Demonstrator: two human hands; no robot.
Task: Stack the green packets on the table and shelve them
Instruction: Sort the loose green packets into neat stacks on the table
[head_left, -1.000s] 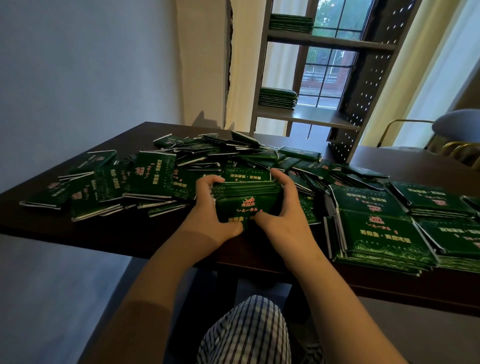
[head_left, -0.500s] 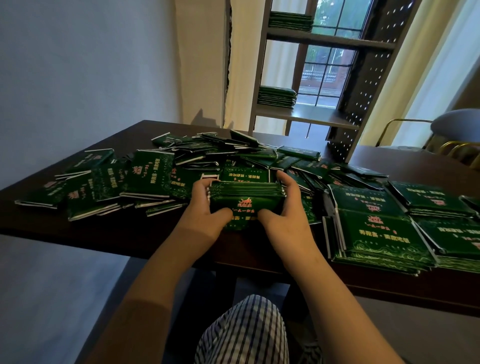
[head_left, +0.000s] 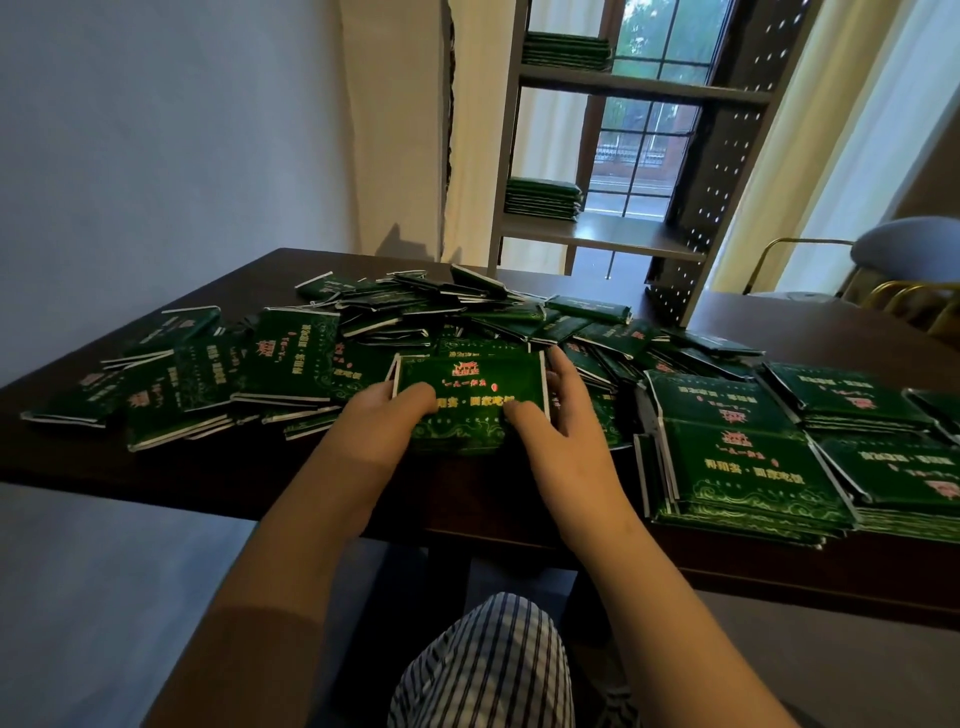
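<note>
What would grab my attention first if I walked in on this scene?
First, the sprawling heap of loose green packets covering the dark table. At its near edge, the left hand and right hand grip a small stack between them, printed face up. To the right lie tidy stacks, and finished piles sit on the shelf unit behind the table.

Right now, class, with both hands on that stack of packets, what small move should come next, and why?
Probably lift the stack toward the shelf. The left hand and right hand grip its two ends, its edges look squared, and the shelf board behind has bare room beside the packets there.
</note>
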